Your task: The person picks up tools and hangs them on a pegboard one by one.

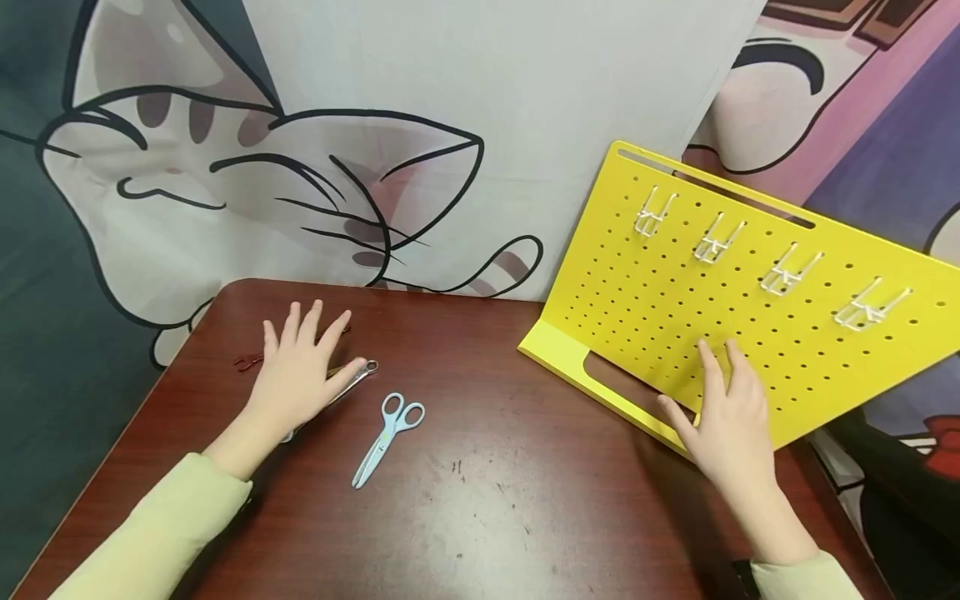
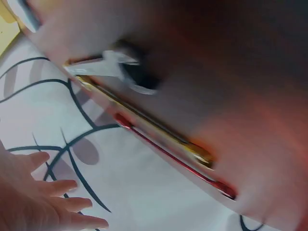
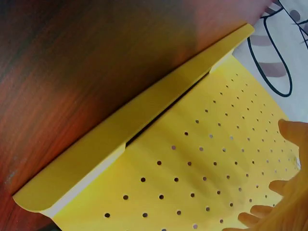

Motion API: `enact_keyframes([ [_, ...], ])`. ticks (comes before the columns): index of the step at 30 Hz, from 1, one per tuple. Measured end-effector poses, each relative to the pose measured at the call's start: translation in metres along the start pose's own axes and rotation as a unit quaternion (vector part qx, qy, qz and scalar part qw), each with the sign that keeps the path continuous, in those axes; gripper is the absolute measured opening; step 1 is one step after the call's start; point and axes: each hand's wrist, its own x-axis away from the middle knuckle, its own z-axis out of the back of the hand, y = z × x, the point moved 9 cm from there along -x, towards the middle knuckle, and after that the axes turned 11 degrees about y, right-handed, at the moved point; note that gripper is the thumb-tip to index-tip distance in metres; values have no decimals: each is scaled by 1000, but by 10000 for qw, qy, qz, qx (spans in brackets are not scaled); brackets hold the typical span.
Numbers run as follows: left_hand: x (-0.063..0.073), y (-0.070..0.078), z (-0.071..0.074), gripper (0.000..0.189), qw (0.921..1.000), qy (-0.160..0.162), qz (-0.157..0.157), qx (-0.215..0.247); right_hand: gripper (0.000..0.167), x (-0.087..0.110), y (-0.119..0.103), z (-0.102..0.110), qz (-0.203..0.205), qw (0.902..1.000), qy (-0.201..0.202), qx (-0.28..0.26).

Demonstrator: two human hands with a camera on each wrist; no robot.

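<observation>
My left hand, fingers spread, is over the left side of the table and partly hides the tools under it. Those are a silver adjustable wrench, a gold wrench and a red wrench, lying roughly side by side. Just right of that hand lie light-blue scissors, blades together and pointing toward me. My right hand holds nothing; its fingers are loosely extended in front of the lower part of a yellow pegboard standing tilted on the table.
Several white wire hooks hang in a row across the pegboard's upper part. The board's base has a long cut-out and rests on the brown wooden table. Behind the table is a cloth printed with cartoon cats.
</observation>
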Motion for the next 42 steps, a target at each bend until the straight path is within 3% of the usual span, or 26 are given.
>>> enact_keyframes([
  [13, -50, 62, -14, 65, 9955, 194, -327, 867, 71, -13, 6, 45, -154, 9894, 1368, -470],
  [23, -92, 108, -41, 57, 9807, 50, -334, 1926, 57, -16, 26, 80, -359, 9631, 2524, -865],
  [27, -108, 128, -53, 56, 9704, -19, -329, 2391, 49, -13, 38, 93, -662, 9487, 2972, -851],
  [34, -130, 157, -75, 54, 9472, -257, -153, 3192, 37, -1, 62, 115, -1662, 9184, 3544, -578],
  [37, -138, 169, -83, 53, 9331, -295, -5, 3585, 31, 4, 73, 120, -2012, 9082, 3630, -530],
  [42, -150, 189, -95, 51, 8991, -358, 259, 4354, 32, 16, 101, 118, -2512, 8994, 3539, -527],
])
